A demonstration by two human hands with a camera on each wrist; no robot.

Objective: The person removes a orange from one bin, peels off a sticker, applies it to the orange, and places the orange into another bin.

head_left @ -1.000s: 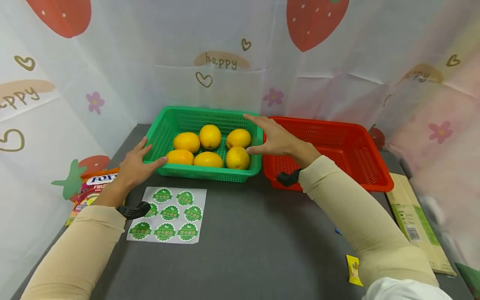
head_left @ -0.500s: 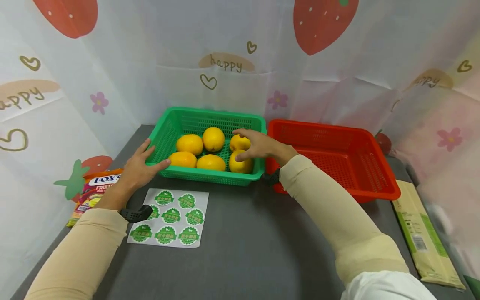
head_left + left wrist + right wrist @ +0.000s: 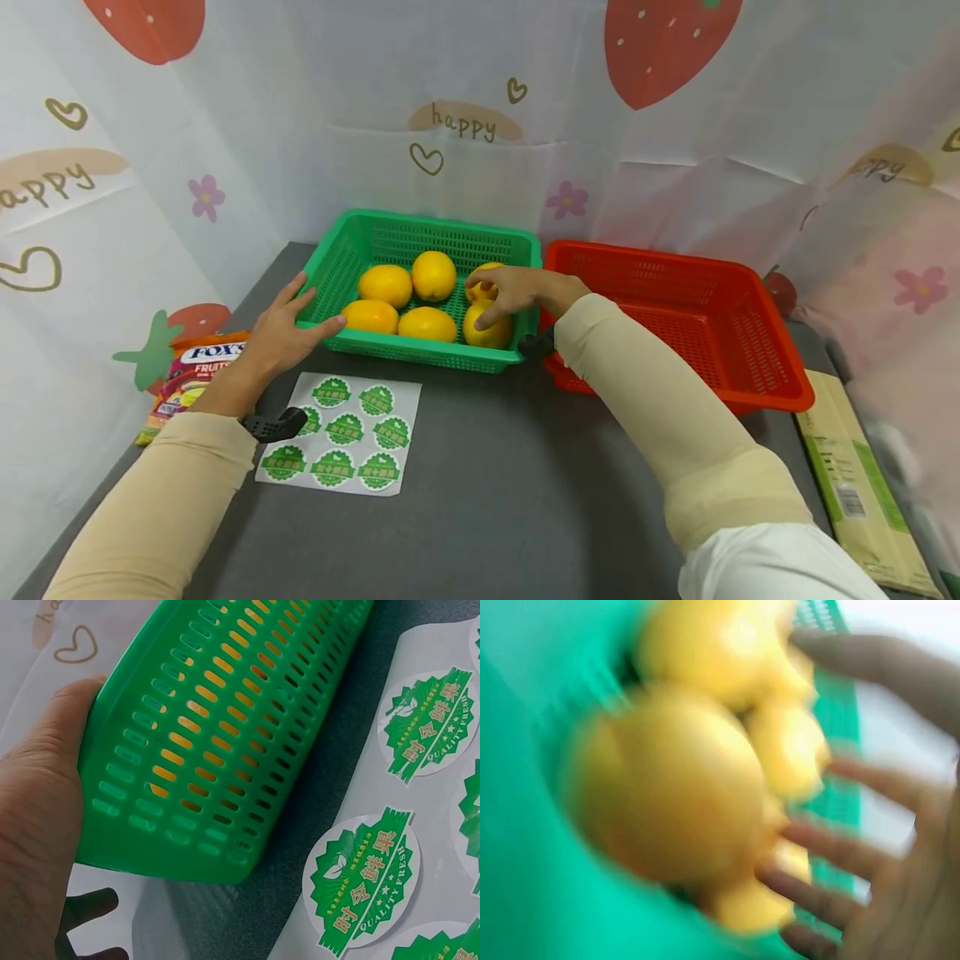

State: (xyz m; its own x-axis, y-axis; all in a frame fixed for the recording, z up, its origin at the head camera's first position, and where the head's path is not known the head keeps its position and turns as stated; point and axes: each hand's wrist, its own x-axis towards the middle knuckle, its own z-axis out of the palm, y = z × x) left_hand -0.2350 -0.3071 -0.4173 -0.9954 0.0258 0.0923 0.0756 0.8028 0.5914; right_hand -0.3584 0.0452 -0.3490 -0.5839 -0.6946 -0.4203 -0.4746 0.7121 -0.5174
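Note:
Several oranges (image 3: 433, 276) lie in two loose rows in a green plastic basket (image 3: 420, 353). At the basket's front left corner is my left hand (image 3: 279, 337), fingers spread and thumb against the rim; the left wrist view shows that thumb on the basket's green wall (image 3: 105, 840). My right hand (image 3: 517, 292) reaches over the right side, fingers bent down above the front right orange (image 3: 487, 327) and partly hiding the orange behind it (image 3: 483, 273). In the blurred right wrist view, spread fingers (image 3: 840, 851) are beside a near orange (image 3: 667, 787), not closed round it.
A red basket (image 3: 776, 392) stands right of the green one. In front lies a sheet of round green stickers (image 3: 345, 429). A candy bag (image 3: 198, 371) leans at the left, and a long beige-green packet (image 3: 855, 492) lies at the right edge. A printed curtain (image 3: 360, 75) hangs behind.
My right hand has moved left and down, from above the green basket's right rim to the oranges on that side. The left hand stays at the corner. The head view has shifted slightly.

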